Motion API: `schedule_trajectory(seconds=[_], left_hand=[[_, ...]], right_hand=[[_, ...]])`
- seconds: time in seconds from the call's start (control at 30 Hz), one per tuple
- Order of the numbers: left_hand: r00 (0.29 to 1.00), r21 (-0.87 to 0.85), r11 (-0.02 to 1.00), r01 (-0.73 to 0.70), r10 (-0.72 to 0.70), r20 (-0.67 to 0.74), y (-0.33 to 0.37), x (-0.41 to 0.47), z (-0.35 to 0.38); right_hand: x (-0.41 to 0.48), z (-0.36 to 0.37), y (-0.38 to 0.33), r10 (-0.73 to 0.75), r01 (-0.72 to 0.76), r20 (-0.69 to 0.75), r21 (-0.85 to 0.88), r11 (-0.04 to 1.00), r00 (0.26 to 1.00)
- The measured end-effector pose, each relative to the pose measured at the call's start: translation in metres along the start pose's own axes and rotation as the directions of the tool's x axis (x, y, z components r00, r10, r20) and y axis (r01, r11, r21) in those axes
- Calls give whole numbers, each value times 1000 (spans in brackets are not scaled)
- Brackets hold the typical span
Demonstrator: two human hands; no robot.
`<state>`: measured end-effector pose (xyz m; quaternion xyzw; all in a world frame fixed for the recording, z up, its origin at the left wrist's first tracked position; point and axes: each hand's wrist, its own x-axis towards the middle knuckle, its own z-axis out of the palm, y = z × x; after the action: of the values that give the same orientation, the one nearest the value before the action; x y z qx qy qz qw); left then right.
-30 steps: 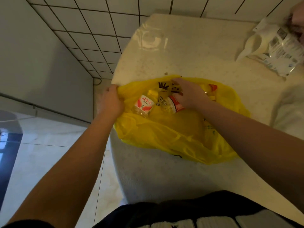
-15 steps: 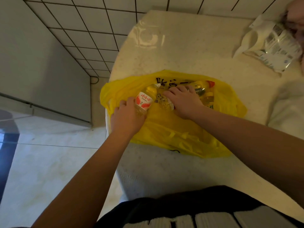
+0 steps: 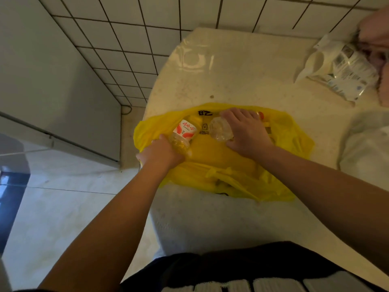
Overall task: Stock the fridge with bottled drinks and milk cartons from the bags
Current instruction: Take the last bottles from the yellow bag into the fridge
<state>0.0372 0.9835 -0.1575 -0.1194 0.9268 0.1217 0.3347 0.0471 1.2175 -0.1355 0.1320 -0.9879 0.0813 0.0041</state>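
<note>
Hidden or unclear: the left hand (image 3: 162, 152) shows us only its back. Its fingers are out of sight, folded round the lower end of the labelled bottle (image 3: 185, 131), so we record the grip as closed on that bottle. The right hand (image 3: 246, 133) lies over the clear bottle (image 3: 221, 131) with fingers curved across it and thumb below. That grip is also closed, and it covers most of the bottle's length. Behind the right hand only a red cap (image 3: 261, 115) shows, and its bottle is hidden. The print on the yellow bag (image 3: 221, 171) is partly folded under and cannot be read. At the upper right edge of the frame a pinkish blurred shape is cut off, and we cannot identify it. A pale object (image 3: 366, 148) at the right edge is likewise cut off.

Count: one yellow bag, lying flat and open at mid-frame on the table (image 3: 242, 76). We count two bottles plainly seen and a third known by its cap alone, all lying within the bag. There is one white printed packet (image 3: 341, 70) on the table at upper right, well apart from the bag. Two hands are in view, one on each bottle.
</note>
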Motion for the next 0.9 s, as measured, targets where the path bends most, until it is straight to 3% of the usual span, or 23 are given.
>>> schedule_trajectory(seconds=[0.1,0.17,0.23,0.33,0.47,0.7,0.8,0.9], left_hand=[[986,-112,993,-30,48,161,0,2,-18],[941,-276,961,-27,118,317,-3,-2,-30],[874,-457,887,60,175,453,-5,-8,-38],[813,-565,806,179,202,546,-10,-9,-34],[779,-694,682,232,297,552,-7,-37,-34],[760,-800,547,246,404,509,-5,-61,-21],[739,-823,533,197,470,482,-9,-69,-22],[662,-773,630,72,550,510,-17,-72,-31]], right_hand=[[-16,-13,-8,92,-77,-79,176,981,993],[-28,-21,-14,188,-135,-138,322,937,973],[-41,-31,-22,294,-187,-184,446,875,938],[-61,-45,-32,435,-247,-194,595,765,879],[-87,-62,-41,645,-292,-192,772,565,740],[-124,-73,-46,731,-262,-221,835,484,645],[-134,-75,-50,741,-230,-237,854,467,628],[-143,-77,-55,751,-219,-253,857,467,610]])
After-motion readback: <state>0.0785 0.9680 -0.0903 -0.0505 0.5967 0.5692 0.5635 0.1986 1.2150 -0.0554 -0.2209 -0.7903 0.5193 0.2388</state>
